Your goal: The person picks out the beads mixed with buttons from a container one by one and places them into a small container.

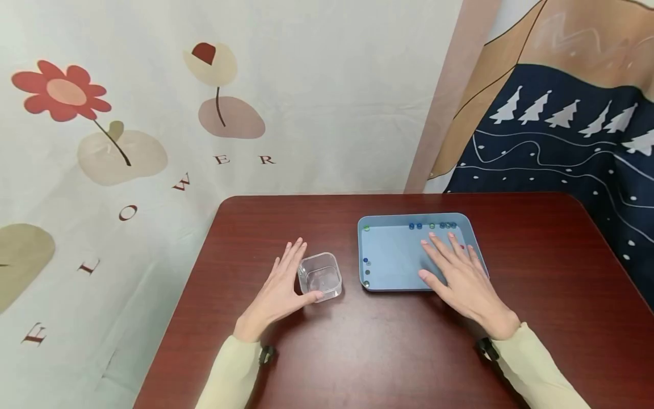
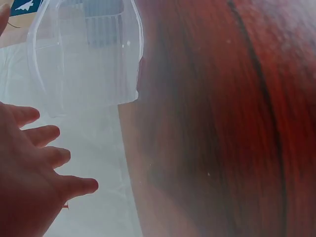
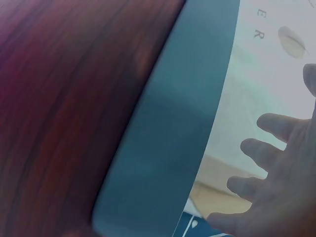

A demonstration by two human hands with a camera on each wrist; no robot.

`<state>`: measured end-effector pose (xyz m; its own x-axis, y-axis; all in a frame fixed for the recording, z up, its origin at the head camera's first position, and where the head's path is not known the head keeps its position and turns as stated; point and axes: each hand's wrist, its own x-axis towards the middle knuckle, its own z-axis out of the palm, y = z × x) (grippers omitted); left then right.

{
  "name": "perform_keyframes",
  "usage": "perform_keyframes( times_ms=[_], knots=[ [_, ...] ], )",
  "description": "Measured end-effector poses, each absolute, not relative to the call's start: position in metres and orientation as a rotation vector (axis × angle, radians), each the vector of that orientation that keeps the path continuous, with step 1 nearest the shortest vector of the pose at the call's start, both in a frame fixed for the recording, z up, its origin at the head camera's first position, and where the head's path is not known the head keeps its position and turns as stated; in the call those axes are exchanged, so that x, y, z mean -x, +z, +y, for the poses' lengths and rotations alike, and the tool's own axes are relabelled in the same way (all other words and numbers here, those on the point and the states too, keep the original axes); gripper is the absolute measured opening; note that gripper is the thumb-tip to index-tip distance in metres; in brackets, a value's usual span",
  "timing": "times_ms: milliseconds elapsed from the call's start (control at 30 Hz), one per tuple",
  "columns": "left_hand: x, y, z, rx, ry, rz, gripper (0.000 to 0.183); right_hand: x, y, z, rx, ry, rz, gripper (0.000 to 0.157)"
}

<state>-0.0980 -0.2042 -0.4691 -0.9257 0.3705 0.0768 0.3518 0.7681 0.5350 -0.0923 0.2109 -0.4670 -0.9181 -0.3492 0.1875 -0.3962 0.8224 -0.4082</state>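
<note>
A clear plastic container (image 1: 321, 277) stands on the table, left of a blue tray (image 1: 393, 250). My left hand (image 1: 278, 289) is beside the container with fingers straight and spread. Its thumb overlaps the container's near side in the head view. In the left wrist view, the fingers (image 2: 47, 136) point towards the clear wall of the container (image 2: 94, 59). Over the right part of the tray, my right hand (image 1: 462, 278) is spread, holding nothing. The right wrist view shows its extended fingers (image 3: 261, 153) above the tray's side wall (image 3: 168, 123).
Several small glass marbles (image 1: 419, 226) lie along the tray's far edge and others (image 1: 365, 260) by its left wall. A red one (image 1: 462, 246) shows between the right fingers. Behind the brown table (image 1: 276, 216) hang a flower-print cloth (image 1: 332, 113) and a dark tree-print cloth (image 1: 552, 147).
</note>
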Motion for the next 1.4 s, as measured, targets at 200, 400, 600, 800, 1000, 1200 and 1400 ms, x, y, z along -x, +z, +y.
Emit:
perform_keyframes(
  times_ms=[200,400,600,800,1000,1200,1400],
  knots=[
    [0.099,-0.471,-0.204,-0.576,0.869,2.906,0.112,0.096,-0.467,0.19,-0.669,0.702,-2.912,0.07],
    [0.101,-0.472,-0.204,-0.59,0.879,2.892,0.113,0.099,-0.467,0.171,-0.727,0.705,-2.94,0.071],
    [0.104,-0.473,-0.203,-0.587,0.876,2.87,0.113,0.103,-0.469,0.158,-0.797,0.688,-2.918,0.068],
    [0.105,-0.473,-0.202,-0.581,0.865,2.854,0.11,0.109,-0.47,0.148,-0.872,0.677,-2.897,0.061],
    [0.106,-0.473,-0.2,-0.586,0.906,2.817,0.105,0.117,-0.469,0.141,-0.949,0.678,-2.889,0.057],
    [0.106,-0.475,-0.199,-0.554,0.965,2.779,0.104,0.122,-0.47,0.133,-1.024,0.695,-2.908,0.057],
    [0.104,-0.477,-0.199,-0.511,1.011,2.753,0.104,0.129,-0.471,0.124,-1.051,0.687,-2.924,0.051]
  ],
)
